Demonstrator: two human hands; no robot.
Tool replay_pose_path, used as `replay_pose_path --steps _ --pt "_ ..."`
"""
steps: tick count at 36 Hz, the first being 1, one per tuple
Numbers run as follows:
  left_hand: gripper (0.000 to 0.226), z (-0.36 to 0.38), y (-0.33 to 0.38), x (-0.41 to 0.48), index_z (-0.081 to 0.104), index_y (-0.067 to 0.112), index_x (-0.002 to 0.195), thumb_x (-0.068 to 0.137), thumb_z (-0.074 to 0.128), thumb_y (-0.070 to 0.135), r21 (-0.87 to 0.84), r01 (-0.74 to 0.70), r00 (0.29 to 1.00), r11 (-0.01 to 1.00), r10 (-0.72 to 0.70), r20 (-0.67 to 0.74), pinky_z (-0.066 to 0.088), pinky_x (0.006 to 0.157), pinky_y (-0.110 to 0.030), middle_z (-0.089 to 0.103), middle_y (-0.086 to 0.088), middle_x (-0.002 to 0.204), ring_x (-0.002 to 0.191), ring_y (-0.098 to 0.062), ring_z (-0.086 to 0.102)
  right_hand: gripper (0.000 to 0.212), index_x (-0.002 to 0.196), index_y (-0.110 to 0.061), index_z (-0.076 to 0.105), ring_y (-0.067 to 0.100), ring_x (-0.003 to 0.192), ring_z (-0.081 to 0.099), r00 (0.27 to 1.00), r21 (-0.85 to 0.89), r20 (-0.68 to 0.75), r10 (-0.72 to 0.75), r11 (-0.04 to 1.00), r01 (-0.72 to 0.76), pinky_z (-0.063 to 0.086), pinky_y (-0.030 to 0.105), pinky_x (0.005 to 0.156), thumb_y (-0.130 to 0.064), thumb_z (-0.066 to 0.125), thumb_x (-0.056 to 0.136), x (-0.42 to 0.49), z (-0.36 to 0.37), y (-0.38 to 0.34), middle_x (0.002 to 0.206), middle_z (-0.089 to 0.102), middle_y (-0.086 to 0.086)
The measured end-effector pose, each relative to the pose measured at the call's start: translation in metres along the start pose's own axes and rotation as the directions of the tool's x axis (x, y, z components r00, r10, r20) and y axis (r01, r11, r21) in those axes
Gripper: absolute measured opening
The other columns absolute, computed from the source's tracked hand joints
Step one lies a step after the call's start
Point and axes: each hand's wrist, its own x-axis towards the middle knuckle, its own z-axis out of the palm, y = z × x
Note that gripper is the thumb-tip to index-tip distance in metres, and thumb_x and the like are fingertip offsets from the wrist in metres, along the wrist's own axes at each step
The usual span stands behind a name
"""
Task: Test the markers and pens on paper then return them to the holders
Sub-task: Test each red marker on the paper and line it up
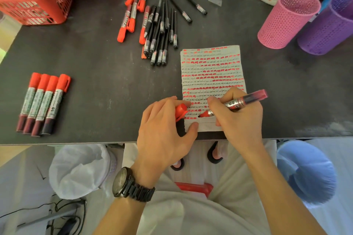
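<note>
An uncapped red marker [236, 103] is gripped in the right hand [238, 120], tip set on the lower rows of the paper [212, 70] at the near edge of the surface [95, 63]. The red cap [181, 111] is held in the left hand [162, 139], thumb pressed on the paper's corner.

Single view, worn on your head, wide-angle. It faces forward and steeply down across the near edge of the dark table [95, 59]. Your forearms come in from the bottom of the frame. Nearest the lens, just below centre, are your left hand [162, 135] gripping the red cap [181, 111] and your right hand [240, 120] gripping the marker [236, 104], both over the paper [212, 70]. The far side of the table reaches the top. The red basket [38, 2] is cut off top left and the purple holder [328, 28] at the right edge, beside the pink holder [286, 21]. Both holders lean outward from lens distortion. Your lap [191, 213] fills the bottom.
</note>
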Motion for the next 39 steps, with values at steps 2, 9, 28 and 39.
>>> replay_pose_path --steps 2,9,28,39 --pt "0.048 0.001 -0.0001 -0.0005 0.064 0.023 0.115 0.076 0.065 0.051 0.009 -0.016 1.0 1.0 0.016 -0.008 0.022 0.108 -0.019 0.064 0.011 0.119 0.12 -0.004 0.047 0.025 0.061 -0.023 0.057 0.004 0.049 0.062 1.0 -0.035 -0.007 -0.013 0.999 0.013 0.044 0.01 0.05 -0.02 0.071 0.082 0.0005 0.0012 0.0022 0.051 0.063 -0.012" --pt "0.048 0.0021 -0.001 0.0006 0.064 0.026 0.112 0.074 0.064 0.055 0.009 -0.011 0.999 1.0 0.011 -0.032 0.02 0.105 -0.015 0.064 0.014 0.115 0.117 -0.002 0.046 0.021 0.062 -0.016 0.059 0.009 0.053 0.064 0.999 -0.095 -0.011 -0.039 0.995 0.038 0.046 0.011 0.053 -0.02 0.068 0.081 0.0017 0.0034 0.0039 0.056 0.063 -0.004" --pt "0.05 -0.0006 0.0001 0.0008 0.065 0.023 0.113 0.075 0.064 0.055 0.016 0.0 1.0 1.0 0.0 -0.004 0.026 0.104 -0.021 0.065 0.01 0.118 0.118 -0.004 0.047 0.022 0.064 -0.009 0.061 0.014 0.055 0.066 0.997 -0.157 0.0 -0.08 0.984 0.079 0.054 0.02 0.055 -0.016 0.069 0.084 0.0024 0.0043 0.0045 0.056 0.063 -0.002" --pt "0.048 -0.0008 0.0002 0.0004 0.065 0.025 0.113 0.076 0.064 0.055 0.013 0.002 1.0 1.0 -0.002 0.004 0.024 0.106 -0.019 0.064 0.013 0.117 0.119 -0.002 0.047 0.021 0.069 -0.011 0.062 0.008 0.062 0.07 0.997 -0.141 0.014 -0.074 0.987 0.075 0.05 0.011 0.053 -0.014 0.07 0.088 0.0021 0.0035 0.0047 0.064 0.067 -0.008"
